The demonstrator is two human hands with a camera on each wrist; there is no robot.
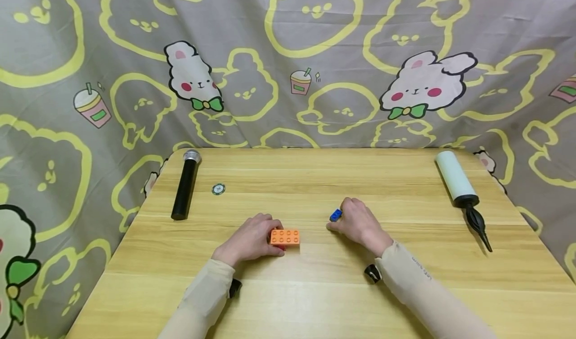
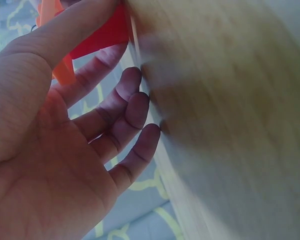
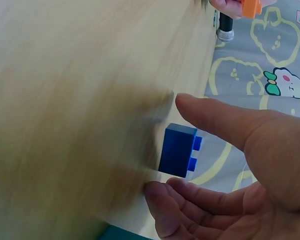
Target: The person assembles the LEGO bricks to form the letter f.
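One red plastic brick (image 2: 107, 32), under an orange eight-stud brick (image 1: 285, 238), we gripped with our left fingers (image 2: 87, 79); our parted right fingers (image 3: 162, 207) flanked a blue plastic brick (image 3: 177, 151).

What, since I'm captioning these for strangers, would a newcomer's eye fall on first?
Probably the orange, eight-studded plastic brick atop a red plastic block, held in the left hand near the pale wood-grain table's middle. Next comes the small blue plastic brick between the right hand's parted thumb and fingers. Behind, grey fabric printed with yellow outlines and white rabbits fills the background.
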